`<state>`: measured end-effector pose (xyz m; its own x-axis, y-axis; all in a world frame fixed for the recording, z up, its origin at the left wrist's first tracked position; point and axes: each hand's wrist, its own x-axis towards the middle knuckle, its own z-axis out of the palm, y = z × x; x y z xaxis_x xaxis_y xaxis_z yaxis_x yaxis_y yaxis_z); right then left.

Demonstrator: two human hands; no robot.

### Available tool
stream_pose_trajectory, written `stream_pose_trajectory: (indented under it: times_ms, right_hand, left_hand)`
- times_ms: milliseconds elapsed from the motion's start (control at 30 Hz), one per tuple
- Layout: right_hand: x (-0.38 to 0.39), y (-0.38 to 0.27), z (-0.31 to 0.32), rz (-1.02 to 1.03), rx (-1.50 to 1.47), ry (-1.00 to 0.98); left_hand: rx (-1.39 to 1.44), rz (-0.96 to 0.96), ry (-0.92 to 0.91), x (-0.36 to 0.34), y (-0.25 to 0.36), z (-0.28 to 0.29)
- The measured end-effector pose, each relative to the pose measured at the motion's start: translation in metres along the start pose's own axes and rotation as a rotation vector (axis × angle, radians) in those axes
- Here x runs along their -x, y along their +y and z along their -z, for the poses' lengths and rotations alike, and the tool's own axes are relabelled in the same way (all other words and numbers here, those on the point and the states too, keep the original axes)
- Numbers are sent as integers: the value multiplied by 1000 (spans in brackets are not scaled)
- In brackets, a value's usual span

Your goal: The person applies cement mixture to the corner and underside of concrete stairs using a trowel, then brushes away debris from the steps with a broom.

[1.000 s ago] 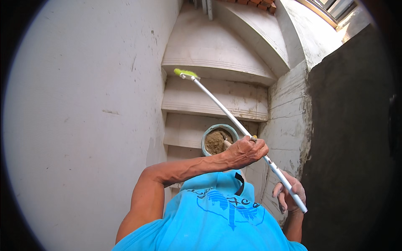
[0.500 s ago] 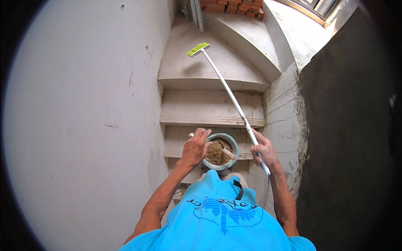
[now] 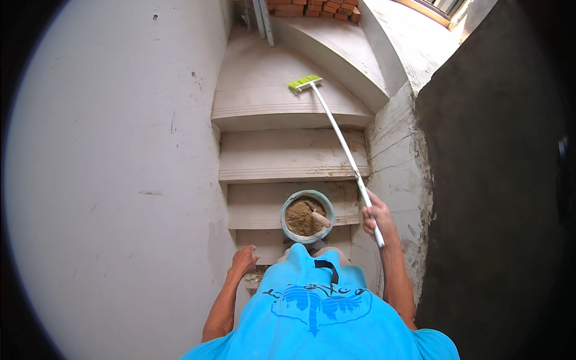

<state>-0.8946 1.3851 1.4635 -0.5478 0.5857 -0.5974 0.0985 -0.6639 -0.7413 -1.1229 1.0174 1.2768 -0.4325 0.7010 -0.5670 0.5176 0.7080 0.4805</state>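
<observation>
My right hand [image 3: 379, 219] is closed around the white handle of a broom [image 3: 339, 133], close to the handle's near end. The broom slants away up the stairs, and its head with lime-green bristles [image 3: 305, 82] is over the wide turning step. Low at my left side, my left hand [image 3: 244, 259] has its fingers loosely bent and apart, with nothing seen in them. Between the hands, in front of my body, a round pale-green bucket [image 3: 284, 211] holds brown sandy mortar [image 3: 301, 218]. A trowel with a wooden handle [image 3: 321, 219] lies in the mortar.
Pale concrete stairs [image 3: 288, 149] rise ahead and turn right. A white wall [image 3: 120, 180] borders the left; a rough low wall [image 3: 396, 174] and a dark surface [image 3: 492, 198] lie right. Red bricks [image 3: 312, 8] and grey poles [image 3: 263, 23] stand at the top.
My left hand has drawn back from beside the bucket, down and to the left. The broom head has swung a little right and nearer, with my right hand still on the handle.
</observation>
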Motion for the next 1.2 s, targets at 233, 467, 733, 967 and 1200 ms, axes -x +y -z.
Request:
stream_pose_trajectory:
  times_ms: [233, 467, 733, 967, 1200]
  right_hand:
    - [174, 13, 22, -51, -29, 316]
    - [171, 1, 18, -48, -59, 187]
    - [15, -3, -26, -27, 144, -90]
    - [127, 30, 33, -136, -51, 156]
    - [211, 42, 38, -139, 259, 476]
  left_hand:
    - [39, 37, -140, -4, -45, -40]
    - [118, -37, -85, -39, -35, -23]
    - [170, -213, 209, -96, -14, 33]
    - [355, 69, 169, -44, -82, 8]
    - [514, 378, -167, 21, -82, -37]
